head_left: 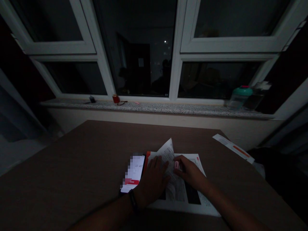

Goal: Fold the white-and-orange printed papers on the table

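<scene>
My left hand lies flat, fingers spread, on a thin printed sheet whose far corner sticks up. Beneath that sheet is a larger printed booklet or paper with dark picture blocks and a red edge at its left. My right hand pinches a small pink block-like object with a dark mark on it, at the sheet's right side; its exact kind is unclear in the dim light. Left of my left hand, a lit phone rests on the table, its screen partly pixelated.
The brown table reaches to the wall below a granite sill. A white strip with an orange bar lies at the table's right edge. On the sill stand a red jar and a teal-lidded bottle.
</scene>
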`<control>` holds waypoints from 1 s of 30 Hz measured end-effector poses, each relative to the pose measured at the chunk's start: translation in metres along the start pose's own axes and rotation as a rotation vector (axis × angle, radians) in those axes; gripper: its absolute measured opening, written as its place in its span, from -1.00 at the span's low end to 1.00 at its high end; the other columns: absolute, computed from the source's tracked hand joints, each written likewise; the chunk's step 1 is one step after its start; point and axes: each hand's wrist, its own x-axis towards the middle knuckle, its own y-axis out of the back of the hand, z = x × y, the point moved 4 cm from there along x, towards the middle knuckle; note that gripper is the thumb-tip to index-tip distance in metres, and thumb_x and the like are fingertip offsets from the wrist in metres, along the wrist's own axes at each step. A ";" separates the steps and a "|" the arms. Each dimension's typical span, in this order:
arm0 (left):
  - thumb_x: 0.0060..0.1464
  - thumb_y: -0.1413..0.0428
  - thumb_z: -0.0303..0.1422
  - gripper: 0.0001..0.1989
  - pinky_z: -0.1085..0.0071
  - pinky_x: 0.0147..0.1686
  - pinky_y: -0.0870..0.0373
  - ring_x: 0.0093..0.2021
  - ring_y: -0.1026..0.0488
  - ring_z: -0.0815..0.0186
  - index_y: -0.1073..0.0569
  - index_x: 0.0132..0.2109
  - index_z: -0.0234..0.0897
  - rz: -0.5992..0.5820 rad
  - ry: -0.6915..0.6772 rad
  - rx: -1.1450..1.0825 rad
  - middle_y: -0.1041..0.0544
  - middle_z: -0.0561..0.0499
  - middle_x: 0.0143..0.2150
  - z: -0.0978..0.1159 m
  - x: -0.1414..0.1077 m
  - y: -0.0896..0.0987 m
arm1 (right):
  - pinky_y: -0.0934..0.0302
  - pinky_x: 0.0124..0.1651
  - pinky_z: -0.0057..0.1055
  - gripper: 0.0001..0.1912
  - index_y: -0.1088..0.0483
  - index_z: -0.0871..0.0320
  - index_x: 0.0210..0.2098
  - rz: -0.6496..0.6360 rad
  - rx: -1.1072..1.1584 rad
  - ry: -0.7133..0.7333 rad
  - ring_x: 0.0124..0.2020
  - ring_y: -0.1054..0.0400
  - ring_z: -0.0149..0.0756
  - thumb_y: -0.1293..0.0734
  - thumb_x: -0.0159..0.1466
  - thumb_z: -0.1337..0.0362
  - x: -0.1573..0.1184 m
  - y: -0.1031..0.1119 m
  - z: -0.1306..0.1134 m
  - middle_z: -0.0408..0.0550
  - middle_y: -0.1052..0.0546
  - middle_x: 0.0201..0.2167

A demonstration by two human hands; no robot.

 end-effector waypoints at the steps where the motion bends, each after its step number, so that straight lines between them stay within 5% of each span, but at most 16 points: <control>1: 0.31 -0.03 -0.22 -0.49 -0.13 0.21 -0.14 0.35 -0.08 -0.12 -0.18 0.33 -0.19 -0.002 0.003 0.006 -0.14 -0.24 0.37 0.000 0.001 0.000 | -0.19 -0.24 -0.40 -0.70 -0.30 0.07 -0.08 -0.002 0.016 0.003 -0.29 -0.38 -0.27 -0.37 0.20 0.28 0.000 -0.001 0.000 -0.13 -0.50 -0.26; 12: 0.32 0.00 -0.34 -0.55 -0.07 0.26 -0.06 0.33 -0.14 0.01 -0.20 0.31 -0.21 -0.060 -0.065 -0.013 -0.25 -0.17 0.32 0.004 0.005 0.003 | -0.19 -0.24 -0.39 -0.66 -0.23 0.07 -0.02 -0.006 0.054 -0.012 -0.31 -0.37 -0.26 -0.33 0.23 0.29 -0.002 -0.003 -0.001 -0.13 -0.48 -0.28; 16: 0.32 -0.01 -0.31 -0.55 -0.08 0.26 -0.06 0.33 -0.13 -0.01 -0.21 0.31 -0.20 -0.072 -0.070 -0.018 -0.23 -0.17 0.33 0.004 0.003 0.004 | -0.14 -0.31 -0.43 -0.87 -0.26 0.08 -0.26 0.029 0.040 0.049 -0.38 -0.30 -0.32 -0.34 0.23 0.31 0.000 -0.005 0.001 -0.20 -0.42 -0.40; 19: 0.30 -0.04 -0.29 -0.52 -0.09 0.26 -0.07 0.34 -0.13 -0.03 -0.20 0.32 -0.21 -0.092 -0.062 -0.020 -0.24 -0.18 0.33 0.003 0.003 0.002 | -0.10 -0.34 -0.45 -0.85 -0.25 0.10 -0.39 0.041 0.044 0.081 -0.41 -0.26 -0.34 -0.36 0.21 0.33 0.002 -0.006 0.005 -0.21 -0.38 -0.45; 30: 0.30 -0.05 -0.29 -0.51 -0.13 0.26 -0.05 0.35 -0.10 -0.05 -0.22 0.32 -0.22 -0.138 -0.034 -0.013 -0.21 -0.19 0.35 0.003 0.004 0.004 | -0.06 -0.39 -0.48 -0.78 -0.24 0.11 -0.45 -0.107 0.109 0.109 -0.42 -0.26 -0.37 -0.41 0.14 0.37 -0.005 -0.006 -0.004 -0.22 -0.38 -0.47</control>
